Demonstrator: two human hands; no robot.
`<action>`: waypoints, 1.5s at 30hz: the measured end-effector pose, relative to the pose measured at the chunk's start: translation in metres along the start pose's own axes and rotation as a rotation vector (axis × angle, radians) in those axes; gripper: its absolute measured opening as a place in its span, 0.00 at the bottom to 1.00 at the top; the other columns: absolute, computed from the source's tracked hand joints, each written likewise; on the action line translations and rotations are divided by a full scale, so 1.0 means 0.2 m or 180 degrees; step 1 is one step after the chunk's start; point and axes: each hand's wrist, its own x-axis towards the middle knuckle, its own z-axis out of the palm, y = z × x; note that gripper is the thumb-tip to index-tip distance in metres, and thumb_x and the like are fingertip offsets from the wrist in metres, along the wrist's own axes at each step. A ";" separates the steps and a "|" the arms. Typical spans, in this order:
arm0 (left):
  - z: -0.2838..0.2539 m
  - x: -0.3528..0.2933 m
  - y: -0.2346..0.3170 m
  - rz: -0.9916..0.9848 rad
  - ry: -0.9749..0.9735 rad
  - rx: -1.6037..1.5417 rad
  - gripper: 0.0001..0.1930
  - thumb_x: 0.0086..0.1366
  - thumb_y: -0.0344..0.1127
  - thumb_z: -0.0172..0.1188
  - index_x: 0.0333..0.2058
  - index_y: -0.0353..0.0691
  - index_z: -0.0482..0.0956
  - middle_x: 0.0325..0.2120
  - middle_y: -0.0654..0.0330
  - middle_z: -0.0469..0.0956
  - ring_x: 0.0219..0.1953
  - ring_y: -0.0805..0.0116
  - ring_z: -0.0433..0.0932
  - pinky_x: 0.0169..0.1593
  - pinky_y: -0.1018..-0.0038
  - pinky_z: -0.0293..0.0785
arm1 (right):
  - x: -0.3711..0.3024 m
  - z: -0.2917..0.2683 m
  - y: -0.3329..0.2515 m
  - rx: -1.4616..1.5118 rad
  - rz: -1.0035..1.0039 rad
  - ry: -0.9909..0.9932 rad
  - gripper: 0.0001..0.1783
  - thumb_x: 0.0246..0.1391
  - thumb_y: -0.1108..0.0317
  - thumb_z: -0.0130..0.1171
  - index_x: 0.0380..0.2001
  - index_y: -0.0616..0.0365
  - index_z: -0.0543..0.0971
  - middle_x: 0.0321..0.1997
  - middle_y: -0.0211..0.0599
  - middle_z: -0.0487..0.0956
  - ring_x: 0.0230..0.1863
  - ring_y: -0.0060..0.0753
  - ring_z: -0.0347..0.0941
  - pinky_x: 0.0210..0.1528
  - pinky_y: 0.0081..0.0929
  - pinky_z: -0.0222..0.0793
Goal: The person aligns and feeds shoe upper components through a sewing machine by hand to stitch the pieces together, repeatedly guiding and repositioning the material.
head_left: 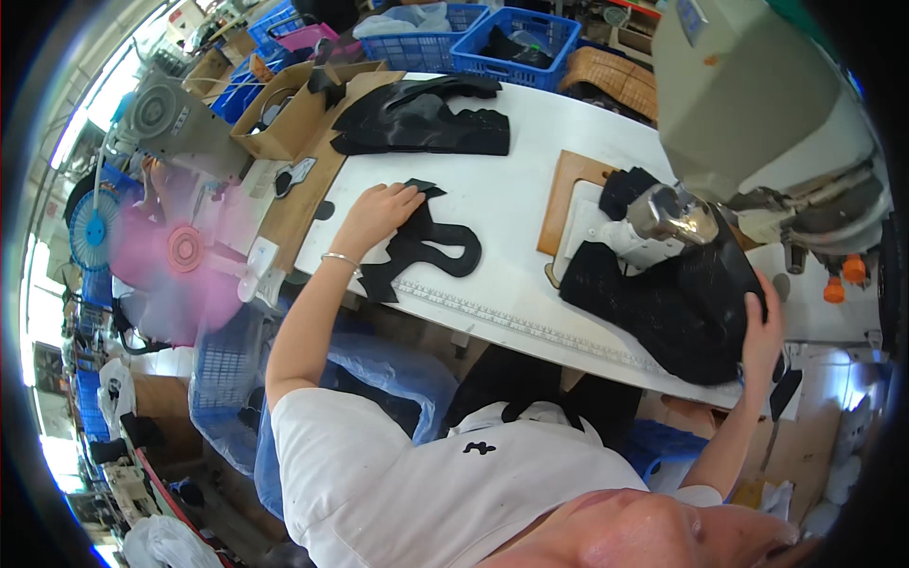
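My left hand (381,220) rests at the upper end of a black cut piece (409,248) with a looped opening, its fingers together on the edge. This piece lies on the white tabletop (516,227). On the right, my right hand (762,327) grips the outer edge of a larger black sheet-like workpiece (691,303), thumb on top; some of its fingers are hidden. That workpiece drapes around the sewing machine's (757,104) white and chrome lower part (668,222). A stack of black cut pieces (426,115) lies at the far left of the table.
A ruler strip (511,322) runs along the near table edge. Beside the machine sits a wooden frame (561,204). A pink fan (185,248) and a cardboard box (284,118) stand left. Blue baskets (516,47) line the back; a plastic-lined blue crate (227,383) is below left.
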 end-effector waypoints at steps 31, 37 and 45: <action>-0.67 0.71 1.20 0.0554 0.3093 -0.2088 0.18 0.44 0.17 0.64 0.38 0.29 0.83 0.42 0.51 0.79 0.50 0.51 0.78 0.47 0.65 0.79 | 0.22 0.05 -0.29 0.0283 -0.0356 -0.0744 0.21 0.50 0.58 0.68 0.40 0.64 0.78 0.37 0.35 0.81 0.38 0.27 0.75 0.44 0.26 0.70; -0.68 0.70 1.18 0.0508 0.2974 -0.2111 0.19 0.43 0.17 0.64 0.39 0.30 0.83 0.42 0.52 0.79 0.51 0.52 0.78 0.48 0.65 0.79 | 0.21 0.02 -0.36 0.0281 0.0099 -0.0756 0.30 0.48 0.52 0.70 0.46 0.63 0.76 0.44 0.40 0.79 0.47 0.33 0.74 0.53 0.29 0.68; -0.72 0.69 1.15 0.0510 0.2794 -0.2018 0.18 0.45 0.20 0.65 0.39 0.32 0.82 0.43 0.52 0.79 0.49 0.53 0.78 0.48 0.65 0.77 | 0.25 0.02 -0.37 0.0004 -0.0566 -0.0793 0.16 0.50 0.63 0.65 0.39 0.60 0.75 0.36 0.38 0.74 0.41 0.35 0.70 0.44 0.31 0.65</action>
